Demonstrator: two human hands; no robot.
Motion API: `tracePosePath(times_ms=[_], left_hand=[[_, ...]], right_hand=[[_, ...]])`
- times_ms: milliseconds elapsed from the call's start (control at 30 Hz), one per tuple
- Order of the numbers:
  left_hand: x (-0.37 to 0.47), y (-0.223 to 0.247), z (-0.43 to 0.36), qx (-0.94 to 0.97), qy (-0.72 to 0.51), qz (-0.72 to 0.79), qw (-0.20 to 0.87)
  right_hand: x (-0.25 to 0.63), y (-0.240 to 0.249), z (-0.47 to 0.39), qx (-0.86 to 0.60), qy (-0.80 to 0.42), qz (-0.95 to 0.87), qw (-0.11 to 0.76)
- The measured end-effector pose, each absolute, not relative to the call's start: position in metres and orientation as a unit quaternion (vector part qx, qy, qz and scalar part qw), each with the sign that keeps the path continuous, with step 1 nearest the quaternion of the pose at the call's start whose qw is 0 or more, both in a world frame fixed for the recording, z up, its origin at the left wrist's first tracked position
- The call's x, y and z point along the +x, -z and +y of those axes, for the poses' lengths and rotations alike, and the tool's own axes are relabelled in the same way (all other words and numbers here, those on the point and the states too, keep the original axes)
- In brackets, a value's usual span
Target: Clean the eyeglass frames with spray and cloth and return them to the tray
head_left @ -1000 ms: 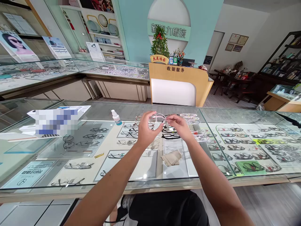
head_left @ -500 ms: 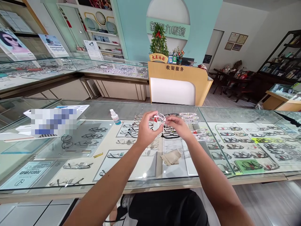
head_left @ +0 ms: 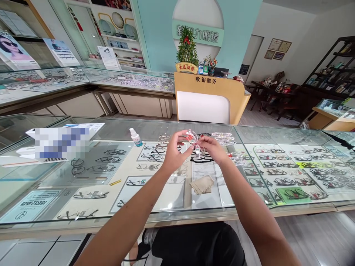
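Note:
A pair of clear, pinkish eyeglasses point(head_left: 192, 136) with a red mark on one lens is held above the glass counter. My left hand point(head_left: 177, 149) grips it from the left, thumb and fingers closed around the frame. From the right, my right hand point(head_left: 211, 147) pinches the glasses near their middle. Parts of the frame are hidden by my fingers. Below the hands, a folded beige cloth point(head_left: 202, 184) lies on the glass. A small white spray bottle point(head_left: 135, 137) with a blue label stands to the left.
The glass display counter point(head_left: 155, 216) holds rows of eyeglasses beneath its top. Several clear frames point(head_left: 222, 137) lie just right of my hands. A white box point(head_left: 59, 144), partly blurred, sits at the left. Across the aisle stands a wooden cashier desk point(head_left: 238, 92).
The eyeglasses have turned in my hands, so the red-marked lens now sits higher and the other lens hangs lower right. Both hands have shifted slightly to the right.

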State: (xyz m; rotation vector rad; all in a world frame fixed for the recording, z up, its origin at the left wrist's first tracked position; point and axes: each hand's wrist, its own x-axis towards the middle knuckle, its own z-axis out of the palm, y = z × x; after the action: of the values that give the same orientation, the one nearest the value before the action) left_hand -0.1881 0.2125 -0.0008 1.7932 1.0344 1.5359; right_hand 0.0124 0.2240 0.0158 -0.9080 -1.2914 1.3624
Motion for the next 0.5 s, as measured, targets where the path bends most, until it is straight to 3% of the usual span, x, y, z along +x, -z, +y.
tracePosePath(times_ms=[200,500], left_hand=[[-0.188,0.004,0.215,0.665,-0.574,0.402,0.256],[-0.189,0.005,0.217,0.672,-0.573,0.407,0.234]], right_hand=[[0.031,-0.015,0.234,-0.384,-0.516,-0.523,0.559],[0.082,-0.02,0.25,-0.481,-0.434,-0.316,0.693]])
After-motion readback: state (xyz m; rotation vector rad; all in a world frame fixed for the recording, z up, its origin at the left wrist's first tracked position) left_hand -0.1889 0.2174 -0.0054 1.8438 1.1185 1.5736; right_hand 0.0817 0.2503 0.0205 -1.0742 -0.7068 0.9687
